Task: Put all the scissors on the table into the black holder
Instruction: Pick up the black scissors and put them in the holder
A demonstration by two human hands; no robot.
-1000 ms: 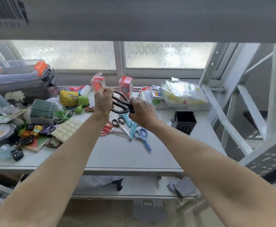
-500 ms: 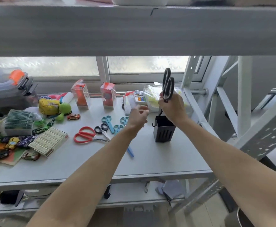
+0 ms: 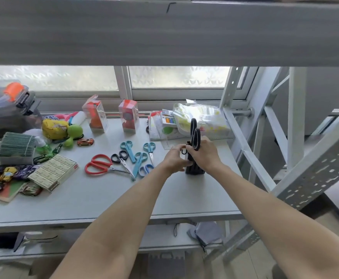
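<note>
While hands grip, holder takes scissors.

Both bare forearms reach forward and converge. The left hand curls, fingertips pinched. The right hand is closed in a grip, thumb toward the left fingers.

Black holder: mostly hidden behind both hands, only base showing. Black scissors: blades concealed, handles visible. Blue scissors: partly covered by left forearm. Storage box: cut off at left edge.
</note>
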